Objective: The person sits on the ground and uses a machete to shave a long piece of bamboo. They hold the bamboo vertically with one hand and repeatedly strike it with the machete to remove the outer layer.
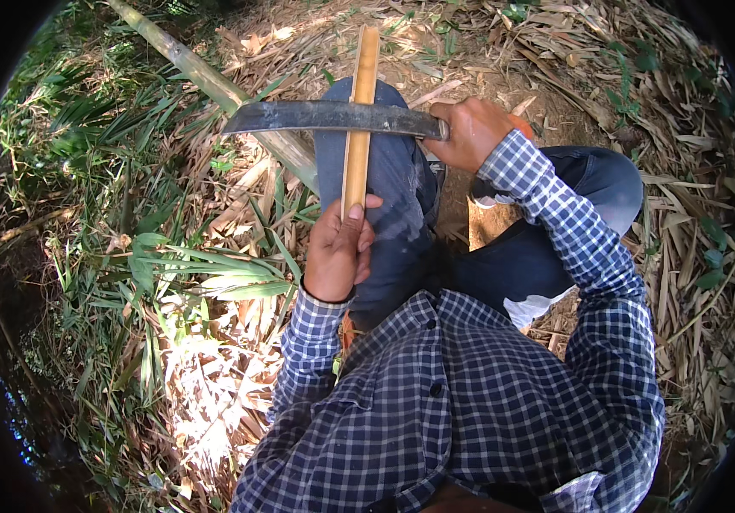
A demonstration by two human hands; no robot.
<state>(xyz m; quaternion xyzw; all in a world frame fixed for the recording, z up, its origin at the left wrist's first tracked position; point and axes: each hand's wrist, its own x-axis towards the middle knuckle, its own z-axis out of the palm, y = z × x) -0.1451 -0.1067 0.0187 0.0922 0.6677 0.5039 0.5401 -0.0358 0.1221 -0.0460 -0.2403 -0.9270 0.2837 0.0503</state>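
A split bamboo strip (356, 162), pale yellow-brown on its hollow inner face, points away from me over my bent left knee. My left hand (340, 250) is closed round its near end, thumb on top. Across the strip lies the dark, slightly curved blade of a machete (299, 116), its tip to the left. My right hand (474, 132) grips the machete at the right end; the fingers wrap the handle, which is mostly hidden. The blade crosses over the strip about midway along; whether it presses into the strip I cannot tell.
A long green-brown bamboo pole (192, 64) slants from the far left toward my left knee (385, 188). Dry bamboo leaves (684, 256) cover the ground to the right. Green leaves and grass (120, 145) spread on the left, with cut fronds (222, 272) beside my left hand.
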